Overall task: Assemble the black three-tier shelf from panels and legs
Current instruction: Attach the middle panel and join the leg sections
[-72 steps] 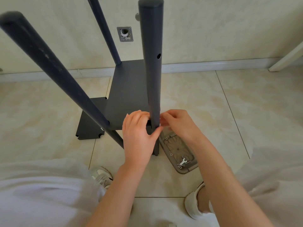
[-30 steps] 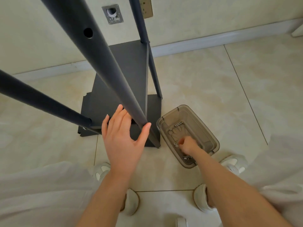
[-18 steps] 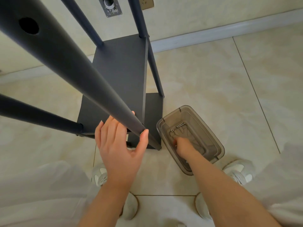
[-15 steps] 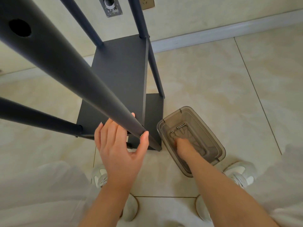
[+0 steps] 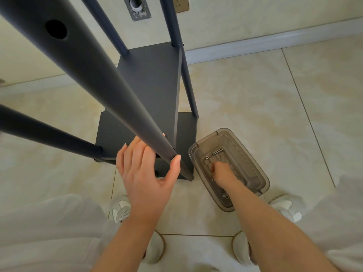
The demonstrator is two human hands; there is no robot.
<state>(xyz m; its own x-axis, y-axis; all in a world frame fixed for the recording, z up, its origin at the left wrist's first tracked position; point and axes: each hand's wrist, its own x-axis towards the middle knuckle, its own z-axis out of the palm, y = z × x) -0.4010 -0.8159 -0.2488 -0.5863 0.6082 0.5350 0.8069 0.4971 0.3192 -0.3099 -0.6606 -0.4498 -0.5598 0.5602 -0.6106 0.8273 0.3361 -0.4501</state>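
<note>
While the tiled floor (image 5: pixel 255 105) fills most of the view and a pale wall (image 5: pixel 255 12) closes its far side, the black shelf (image 5: pixel 153 85) stands on the floor near that wall, straight ahead of the person. Four round legs (image 5: pixel 171 22) rise from it toward the camera, and one flat panel (image 5: pixel 149 107) sits between them, clear of the floor. A lower panel (image 5: pixel 186 134) shows under it; whether it lies on the floor or just above it I cannot tell. The near leg (image 5: pixel 102 81) runs from top left down to the panel's near right corner and has a round hole (image 5: pixel 56 32) high in its side. Just right of the shelf's near corner a smoky clear bin (image 5: pixel 243 154) stands on the floor, apart from the shelf. White shoes (image 5: pixel 119 209) show on the floor below the arms. The left hand (image 5: pixel 147 173) is at the foot of the near leg: its fingers (image 5: pixel 135 152) lie nearly straight behind the leg, the thumb tip touches the leg's right side, and nothing is clenched. The right hand (image 5: pixel 222 171) reaches down into the bin with its fingers curled under; whether they grasp anything is hidden. On the bin's bottom beyond the knuckles lie a small bolt (image 5: pixel 217 152) and a washer (image 5: pixel 207 157)
</note>
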